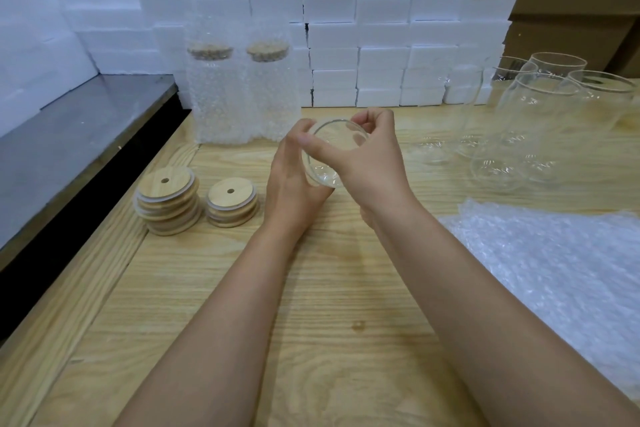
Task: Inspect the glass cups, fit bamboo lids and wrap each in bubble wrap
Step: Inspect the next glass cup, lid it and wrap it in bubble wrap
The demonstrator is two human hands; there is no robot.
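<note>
A clear glass cup [334, 137] is held above the wooden table [311, 288], tilted with its open mouth toward me. My left hand [294, 180] grips it from the left and below. My right hand [367, 156] curls over its rim and right side. Two stacks of bamboo lids [168, 199] [232, 201] lie left of my hands. Two wrapped cups with lids [211, 94] [268, 90] stand at the back. Several bare glass cups [540, 121] stand at the right. A sheet of bubble wrap [554, 260] lies at the right front.
White foam blocks [381, 28] are stacked along the back. A grey metal surface [69, 135] adjoins the table on the left, with a dark gap between. Cardboard boxes [581, 10] stand at the back right.
</note>
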